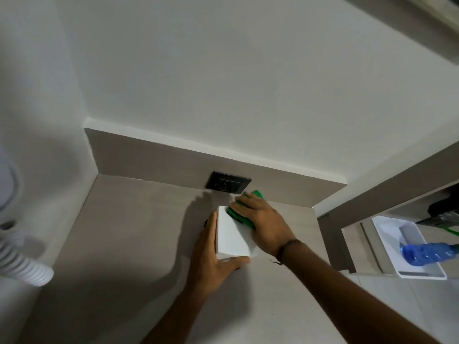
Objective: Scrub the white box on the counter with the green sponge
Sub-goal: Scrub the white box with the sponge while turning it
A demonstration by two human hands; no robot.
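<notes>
A white box [232, 238] stands on the beige counter [129, 244] near the back wall. My left hand [213, 259] grips the box along its left side, thumb wrapped under its near end. My right hand [263, 222] presses a green sponge [244, 214] flat on the far end of the box's top face. Most of the sponge is hidden under my fingers.
A black wall socket [227, 182] sits in the low backsplash just behind the box. A white ribbed hose [27, 256] lies at the left edge. To the right, past the counter's end, a white tray [407, 247] holds a blue bottle [427, 253].
</notes>
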